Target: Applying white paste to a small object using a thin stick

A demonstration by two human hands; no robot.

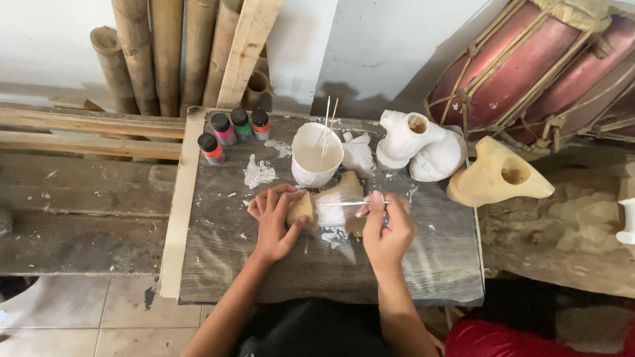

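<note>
on the paint-spattered board [423, 264], the left hand [274, 221] steadies a wooden carving [331, 201] while the right hand [387, 228] pinches a thin brush [347, 203] across it, keeping it from shifting.

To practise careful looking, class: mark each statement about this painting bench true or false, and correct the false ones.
1. The right hand holds a thin brush. True.
2. The left hand rests on the white cup. False: it steadies the wooden carving; the cup stands behind.
3. Four small paint bottles stand at the board's far left. True.
4. The carving is fully painted white. False: only its middle is white.
</note>
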